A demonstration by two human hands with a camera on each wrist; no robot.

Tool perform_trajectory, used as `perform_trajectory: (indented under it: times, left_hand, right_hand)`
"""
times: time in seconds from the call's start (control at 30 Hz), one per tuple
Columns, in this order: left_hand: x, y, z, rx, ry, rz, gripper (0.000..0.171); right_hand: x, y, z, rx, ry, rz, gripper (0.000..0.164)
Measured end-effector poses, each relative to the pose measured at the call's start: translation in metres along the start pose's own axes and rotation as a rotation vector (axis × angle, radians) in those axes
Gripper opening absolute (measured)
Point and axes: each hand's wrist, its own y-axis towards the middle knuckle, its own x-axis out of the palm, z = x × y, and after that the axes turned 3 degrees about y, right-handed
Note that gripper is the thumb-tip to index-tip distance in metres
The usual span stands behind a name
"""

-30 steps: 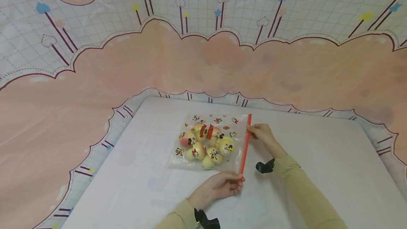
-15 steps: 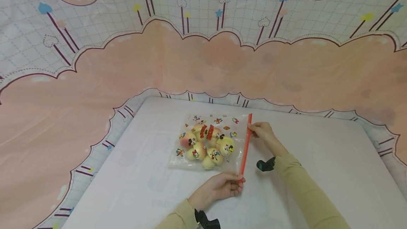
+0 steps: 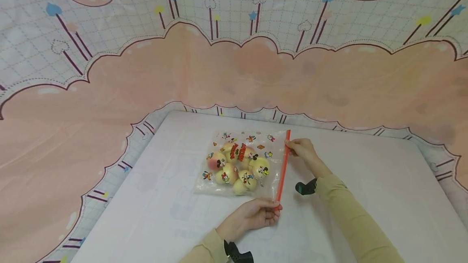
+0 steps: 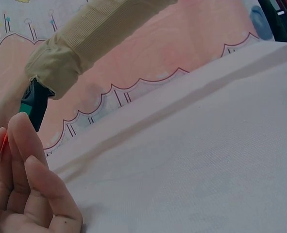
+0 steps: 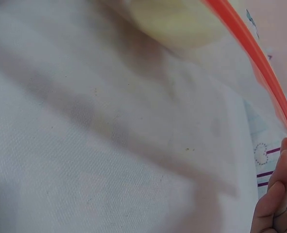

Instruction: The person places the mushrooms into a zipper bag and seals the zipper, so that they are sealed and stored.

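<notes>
A clear zip bag point(image 3: 204, 186) with cartoon prints and a red zip strip point(image 3: 282, 169) lies on the white table. Inside it are several yellow-pink fruits point(image 3: 227, 173) that look like peaches. My left hand point(image 3: 252, 215) pinches the strip's near end between thumb and forefinger; in the left wrist view its other fingers are loosely bent. Close to the far end, my right hand point(image 3: 303, 151) pinches the same strip between thumb and finger. The right wrist view has the red strip point(image 5: 250, 46) running down to the right hand's fingers point(image 5: 281, 170).
The white table point(image 3: 146, 214) spreads around the bag. Behind it hangs a pink patterned cloth point(image 3: 234, 72). Black devices sit at both wrists, one point(image 3: 305, 188) by the right sleeve and another point(image 3: 238, 253) by the left.
My right hand has slid slightly along the red strip toward its far end. The left hand keeps its pinch at the near end, and the bag stays almost still.
</notes>
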Motion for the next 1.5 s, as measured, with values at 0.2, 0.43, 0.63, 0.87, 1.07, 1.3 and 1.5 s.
perform_trajectory:
  times: [0.2, 0.43, 0.63, 0.87, 1.07, 1.3, 1.5]
  left_hand:
    - [0.000, -0.001, 0.000, -0.004, 0.009, -0.002, 0.028]
    - [-0.001, -0.001, -0.001, -0.001, 0.010, 0.000, 0.028]
    - [-0.001, -0.001, 0.000, -0.001, 0.009, 0.004, 0.027]
    - [-0.002, -0.001, -0.001, 0.006, 0.011, -0.009, 0.026]
    - [-0.001, 0.000, -0.001, -0.004, 0.003, -0.021, 0.028]
    - [-0.002, 0.000, -0.001, 0.007, 0.005, -0.025, 0.029]
    - [-0.001, -0.001, -0.001, -0.001, -0.002, -0.023, 0.027]
  right_hand:
    - [-0.001, 0.001, -0.001, -0.008, 0.009, 0.002, 0.037]
    - [-0.002, -0.001, -0.005, -0.016, -0.017, 0.010, 0.035]
    - [-0.002, 0.000, -0.006, -0.026, -0.015, 0.015, 0.035]
    - [-0.004, 0.001, -0.008, -0.034, 0.022, 0.008, 0.036]
    - [-0.006, 0.002, -0.009, -0.029, 0.030, 0.005, 0.036]
    - [-0.007, 0.006, -0.010, -0.033, 0.055, 0.009, 0.034]
    - [-0.008, 0.009, -0.011, -0.024, 0.045, 0.010, 0.035]
